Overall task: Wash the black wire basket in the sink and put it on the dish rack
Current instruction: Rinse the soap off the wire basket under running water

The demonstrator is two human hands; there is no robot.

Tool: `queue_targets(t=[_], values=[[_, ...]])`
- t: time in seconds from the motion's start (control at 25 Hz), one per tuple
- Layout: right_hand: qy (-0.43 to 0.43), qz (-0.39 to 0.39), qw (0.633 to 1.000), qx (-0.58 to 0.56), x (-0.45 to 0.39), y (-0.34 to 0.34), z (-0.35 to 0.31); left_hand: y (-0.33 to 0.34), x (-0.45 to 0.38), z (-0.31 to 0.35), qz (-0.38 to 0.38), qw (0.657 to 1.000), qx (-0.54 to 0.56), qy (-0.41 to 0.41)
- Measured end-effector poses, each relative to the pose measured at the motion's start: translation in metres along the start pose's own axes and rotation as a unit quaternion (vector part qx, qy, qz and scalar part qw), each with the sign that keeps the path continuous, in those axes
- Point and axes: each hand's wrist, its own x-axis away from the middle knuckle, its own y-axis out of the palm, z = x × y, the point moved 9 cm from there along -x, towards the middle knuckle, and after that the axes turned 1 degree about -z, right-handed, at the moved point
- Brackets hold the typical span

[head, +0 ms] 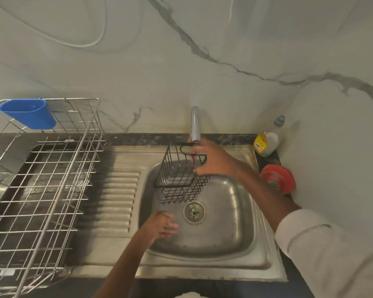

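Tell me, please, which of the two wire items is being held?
The black wire basket, gripped by the right hand over the sink; the silver dish rack stands untouched.

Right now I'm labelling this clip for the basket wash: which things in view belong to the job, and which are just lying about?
Part of the job:
black wire basket, held by the right hand
left hand, empty
sink
faucet
dish rack

Just lying about:
blue holder on the rack
soap bottle
red round container

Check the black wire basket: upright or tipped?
Tipped. The right hand holds the black wire basket by its rim under the tap, above the sink, open side facing left.
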Motion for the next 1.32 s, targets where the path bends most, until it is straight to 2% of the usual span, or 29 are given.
queue_targets(t=[0.08, 0.12, 0.16, 0.2, 0.28, 0.4, 0.52, 0.6, 0.72, 0.76, 0.84, 0.92, 0.96, 1.08, 1.12, 1.16, 1.24, 1.32], values=[[-0.039, 0.031, 0.997, 0.063, 0.022, -0.001, 0.006, -0.028, 0.010, 0.026, 0.102, 0.994, -0.005, 0.042], [-0.037, 0.056, 0.995, 0.071, 0.034, -0.003, 0.012, -0.043, 0.020, 0.049, 0.164, 0.982, 0.031, 0.092], [-0.019, 0.085, 0.994, 0.067, 0.045, -0.006, 0.017, -0.052, 0.028, 0.077, 0.195, 0.967, 0.065, 0.152], [0.002, 0.116, 0.992, 0.058, 0.056, -0.010, 0.024, -0.050, 0.033, 0.108, 0.184, 0.957, 0.088, 0.205], [0.060, 0.168, 0.984, 0.030, 0.080, -0.013, 0.037, -0.023, 0.029, 0.166, 0.075, 0.954, 0.144, 0.252], [0.156, 0.189, 0.969, -0.006, 0.112, -0.001, 0.046, 0.023, -0.006, 0.224, -0.063, 0.939, 0.290, 0.173], [0.205, 0.218, 0.953, -0.055, 0.133, 0.020, 0.056, 0.043, -0.023, 0.243, -0.087, 0.903, 0.403, 0.121], [0.230, 0.236, 0.941, -0.077, 0.142, 0.031, 0.061, 0.048, -0.020, 0.243, -0.077, 0.918, 0.346, 0.177], [0.281, 0.246, 0.922, -0.102, 0.155, 0.041, 0.066, 0.054, -0.008, 0.246, -0.097, 0.940, 0.139, 0.296], [0.296, 0.258, 0.913, -0.115, 0.160, 0.043, 0.069, 0.048, -0.009, 0.241, -0.096, 0.942, 0.093, 0.308], [0.322, 0.292, 0.885, -0.165, 0.171, 0.039, 0.074, 0.019, -0.009, 0.221, -0.045, 0.946, 0.048, 0.317], [0.338, 0.326, 0.858, -0.209, 0.179, 0.032, 0.078, -0.015, -0.011, 0.171, 0.017, 0.956, 0.037, 0.291], [0.344, 0.341, 0.844, -0.231, 0.184, 0.028, 0.077, -0.023, -0.008, 0.140, 0.023, 0.964, 0.025, 0.264], [0.349, 0.367, 0.799, -0.323, 0.191, 0.016, 0.070, -0.007, 0.011, 0.080, -0.102, 0.985, 0.010, 0.136], [0.338, 0.367, 0.792, -0.352, 0.190, 0.011, 0.065, -0.001, 0.024, 0.082, -0.135, 0.981, 0.043, 0.131], [0.306, 0.371, 0.797, -0.366, 0.187, 0.005, 0.058, -0.002, 0.033, 0.094, -0.136, 0.975, 0.079, 0.160], [0.231, 0.401, 0.815, -0.350, 0.188, -0.006, 0.032, -0.010, 0.053, 0.125, -0.083, 0.956, 0.113, 0.259], [0.206, 0.453, 0.805, -0.323, 0.196, 0.005, 0.020, -0.018, 0.071, 0.137, -0.021, 0.937, 0.119, 0.329]])
